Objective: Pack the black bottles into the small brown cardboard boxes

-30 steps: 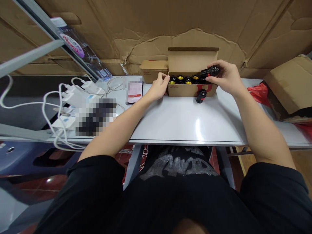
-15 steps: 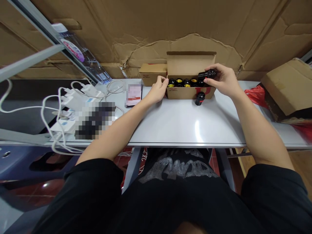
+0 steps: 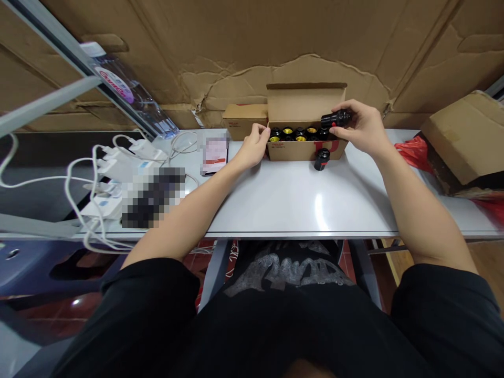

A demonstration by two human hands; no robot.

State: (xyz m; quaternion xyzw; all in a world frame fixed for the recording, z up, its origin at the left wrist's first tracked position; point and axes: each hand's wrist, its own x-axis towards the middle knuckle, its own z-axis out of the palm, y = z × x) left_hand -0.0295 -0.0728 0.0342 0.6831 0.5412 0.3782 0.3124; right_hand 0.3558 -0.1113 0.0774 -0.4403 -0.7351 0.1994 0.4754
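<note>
An open cardboard box [image 3: 293, 152] stands on the white table, its lid flap raised at the back. Several black cylindrical fittings [image 3: 300, 134] stand inside it, some showing gold threaded ends. At the box's left edge, the fingers of my left hand [image 3: 254, 145] are closed on the cardboard. My right hand [image 3: 364, 126] grips another black cylindrical fitting [image 3: 334, 119] with a red mark, held sideways over the box's right end. One more black fitting [image 3: 322, 159] stands slightly tilted on the table, just in front of the box.
A closed cardboard box [image 3: 244, 119] sits behind my left hand. To the left are a phone [image 3: 214, 155], a blurred dark object [image 3: 153, 197], white cables with a power strip [image 3: 104, 202] and a water bottle [image 3: 129, 92]. A red plastic bag [image 3: 413, 152] and larger carton [image 3: 466, 139] are at right.
The fitting in my right hand has barely moved over the box. My left hand stays at the box's edge. The view has shifted slightly.
</note>
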